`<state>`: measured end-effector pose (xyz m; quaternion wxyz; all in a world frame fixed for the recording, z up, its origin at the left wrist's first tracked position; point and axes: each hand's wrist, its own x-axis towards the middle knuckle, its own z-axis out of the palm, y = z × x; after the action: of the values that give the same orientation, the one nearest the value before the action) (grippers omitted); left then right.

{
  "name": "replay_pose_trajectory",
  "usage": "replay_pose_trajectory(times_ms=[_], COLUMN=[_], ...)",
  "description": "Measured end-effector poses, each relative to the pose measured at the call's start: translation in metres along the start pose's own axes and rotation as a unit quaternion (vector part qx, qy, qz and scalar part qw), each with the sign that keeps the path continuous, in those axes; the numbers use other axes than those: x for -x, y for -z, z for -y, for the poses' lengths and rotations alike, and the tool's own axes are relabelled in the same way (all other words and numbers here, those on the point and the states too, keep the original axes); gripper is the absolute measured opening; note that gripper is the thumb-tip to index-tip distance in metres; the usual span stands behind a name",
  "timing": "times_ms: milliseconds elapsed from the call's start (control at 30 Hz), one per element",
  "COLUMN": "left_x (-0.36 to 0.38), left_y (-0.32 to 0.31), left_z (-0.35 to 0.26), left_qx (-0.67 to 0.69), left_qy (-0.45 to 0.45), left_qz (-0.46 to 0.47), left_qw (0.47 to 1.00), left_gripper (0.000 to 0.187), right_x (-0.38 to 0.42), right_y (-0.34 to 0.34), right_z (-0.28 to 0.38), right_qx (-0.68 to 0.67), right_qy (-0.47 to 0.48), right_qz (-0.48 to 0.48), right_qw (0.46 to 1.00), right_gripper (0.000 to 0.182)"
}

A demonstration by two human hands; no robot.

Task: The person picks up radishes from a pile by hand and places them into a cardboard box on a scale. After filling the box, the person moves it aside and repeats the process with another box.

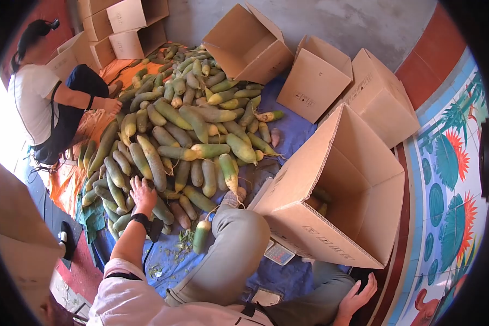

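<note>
My left hand (142,194) reaches into a big pile of green and pale radishes (190,130) on a blue tarp (174,258); its fingers rest on the radishes at the pile's near edge, and whether it grips one I cannot tell. My right hand (357,298) lies open on the floor by my right leg, holding nothing. An open cardboard box (342,201) stands tilted to my right with a few radishes inside. One radish (201,235) lies beside my left knee.
Another person (43,98) squats at the far left, a hand on the pile. Several empty cardboard boxes (315,76) stand behind and at top left. A small scale (280,253) sits under the box's near corner. An orange tarp (70,179) lies left; a painted wall (451,179) is right.
</note>
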<state>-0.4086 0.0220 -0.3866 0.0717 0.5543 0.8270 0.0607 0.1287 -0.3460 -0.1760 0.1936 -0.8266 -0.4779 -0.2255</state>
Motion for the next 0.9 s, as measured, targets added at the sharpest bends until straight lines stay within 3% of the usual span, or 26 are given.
replay_pose_trajectory(times_ms=[267, 333, 433, 500, 667, 800, 900], left_x=[-0.026, -0.038, -0.054, -0.055, -0.040, -0.024, 0.009], left_y=[-0.003, -0.008, -0.010, -0.004, 0.017, 0.004, 0.040], left_z=[0.035, 0.043, 0.050, 0.051, 0.042, 0.047, 0.011], left_qx=[-0.043, -0.023, -0.002, -0.061, -0.118, -0.221, -0.225], left_qy=[0.021, 0.016, 0.007, -0.032, -0.022, -0.155, -0.158], left_qz=[0.039, 0.024, 0.079, 0.066, 0.089, 0.176, 0.286], left_qw=[0.998, 0.999, 0.997, 0.995, 0.989, 0.947, 0.918], left_gripper=[0.074, 0.070, 0.063, 0.059, 0.063, 0.073, 0.064], right_x=[0.001, 0.002, 0.003, 0.004, 0.005, 0.004, 0.003], right_y=[0.002, 0.002, 0.001, 0.001, -0.003, -0.004, -0.003], right_z=[0.002, 0.000, -0.002, -0.001, -0.004, -0.001, 0.001], right_qx=[0.001, 0.005, 0.005, 0.003, -0.002, -0.014, -0.020], right_qy=[-0.022, -0.019, -0.022, -0.023, -0.028, -0.035, -0.033], right_qz=[0.019, 0.024, 0.020, 0.018, 0.017, 0.017, 0.013], right_qw=[1.000, 1.000, 1.000, 1.000, 0.999, 0.999, 0.999], right_gripper=[0.037, 0.037, 0.037, 0.037, 0.037, 0.035, 0.033])
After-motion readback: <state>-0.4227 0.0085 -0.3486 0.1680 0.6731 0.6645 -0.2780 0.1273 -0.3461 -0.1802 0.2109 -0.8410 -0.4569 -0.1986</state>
